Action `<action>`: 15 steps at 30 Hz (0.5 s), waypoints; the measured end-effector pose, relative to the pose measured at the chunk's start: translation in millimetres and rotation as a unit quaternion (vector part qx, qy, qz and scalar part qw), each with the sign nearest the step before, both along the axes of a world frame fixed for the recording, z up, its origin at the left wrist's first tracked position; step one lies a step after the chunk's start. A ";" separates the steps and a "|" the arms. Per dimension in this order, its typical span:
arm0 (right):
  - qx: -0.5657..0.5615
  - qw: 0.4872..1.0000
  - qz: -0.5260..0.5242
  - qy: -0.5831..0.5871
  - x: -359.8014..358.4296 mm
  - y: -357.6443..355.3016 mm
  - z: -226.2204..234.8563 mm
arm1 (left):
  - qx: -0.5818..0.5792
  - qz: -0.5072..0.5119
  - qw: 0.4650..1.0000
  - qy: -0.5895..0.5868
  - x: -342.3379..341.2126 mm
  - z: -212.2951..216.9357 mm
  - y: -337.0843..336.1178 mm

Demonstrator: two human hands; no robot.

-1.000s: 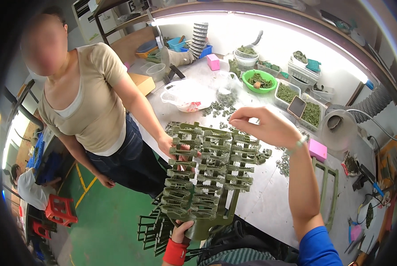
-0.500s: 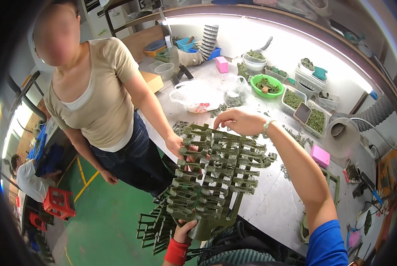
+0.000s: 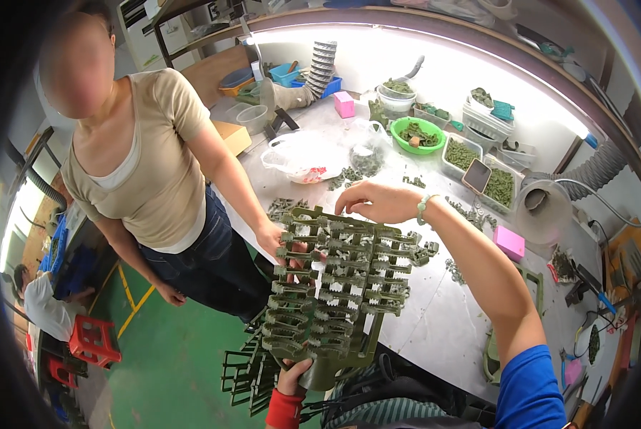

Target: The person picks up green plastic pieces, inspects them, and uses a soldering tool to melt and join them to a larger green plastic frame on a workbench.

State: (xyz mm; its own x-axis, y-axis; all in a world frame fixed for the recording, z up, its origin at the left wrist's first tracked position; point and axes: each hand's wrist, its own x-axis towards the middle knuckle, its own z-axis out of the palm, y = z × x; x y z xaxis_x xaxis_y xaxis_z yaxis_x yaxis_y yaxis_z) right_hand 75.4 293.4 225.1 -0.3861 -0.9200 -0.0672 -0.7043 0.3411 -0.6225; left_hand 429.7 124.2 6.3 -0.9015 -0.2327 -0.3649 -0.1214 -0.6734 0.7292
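A dark green plastic rack [image 3: 369, 286] carries rows of toothed, clip-like green parts and stands tilted in front of me. My left hand [image 3: 292, 373], a red band at its wrist, grips the rack's lower end with the thumb showing. Above the rack's upper edge hovers my right hand [image 3: 385, 202], fingers bent downward and apart, with nothing visible in them. A beaded bracelet [image 3: 425, 209] circles that wrist. At the rack's left side is a co-worker's hand [image 3: 274, 242], its fingers partly hidden behind the toothed parts.
The co-worker in a beige top [image 3: 145, 150] stands close on the left. On the grey table [image 3: 435, 336] are a plastic bag [image 3: 295, 157], a green bowl [image 3: 443, 149], tubs of green parts [image 3: 461, 154] and a pink block [image 3: 508, 243]. More racks [image 3: 245, 375] stand low left. Red stools [image 3: 95, 342] are farther off.
The rack and both my hands sit slightly farther left in the view, as does the whole scene. My right hand remains above the rack's upper edge, and the left keeps its grip.
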 end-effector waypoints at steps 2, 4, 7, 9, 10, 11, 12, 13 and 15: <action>-0.018 1.000 -0.002 0.011 4.9 3.7 2.5 | -0.010 0.016 1.000 -0.010 0.6 -2.5 -0.2; -0.005 1.000 -0.011 0.012 11.7 8.3 9.1 | -0.002 0.015 1.000 -0.013 1.5 -2.6 -0.5; 0.004 1.000 -0.015 0.018 14.1 12.7 7.4 | 0.009 0.013 1.000 -0.018 3.4 -9.3 -4.1; 0.001 1.000 -0.010 0.021 12.1 12.8 3.0 | 0.012 0.010 1.000 -0.022 3.6 -12.3 -5.3; -0.010 1.000 -0.006 0.016 10.9 12.1 0.5 | 0.015 0.011 1.000 -0.025 3.7 -12.4 -5.3; -0.021 1.000 -0.002 0.011 9.7 11.4 -2.1 | 0.019 0.013 0.999 -0.027 3.9 -12.2 -5.3; -0.021 1.000 -0.004 0.012 7.3 12.2 -4.0 | 0.018 0.011 0.999 -0.026 2.5 -10.8 -4.5; -0.023 0.999 0.005 0.031 5.1 13.0 -5.7 | 0.013 0.012 0.999 -0.030 1.7 -8.5 -2.9; -0.028 0.998 0.015 0.051 5.6 10.8 -2.2 | 0.005 0.016 0.999 -0.033 2.4 -10.6 -5.8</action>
State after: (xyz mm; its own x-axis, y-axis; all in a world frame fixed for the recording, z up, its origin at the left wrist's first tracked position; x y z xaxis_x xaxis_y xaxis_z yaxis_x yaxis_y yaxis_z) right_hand 80.9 304.2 222.9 -0.3612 -0.9322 0.0221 -0.7740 0.2865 -0.5647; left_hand 432.1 118.4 -4.3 -0.8675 -0.2562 -0.4264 -0.1485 -0.6847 0.7136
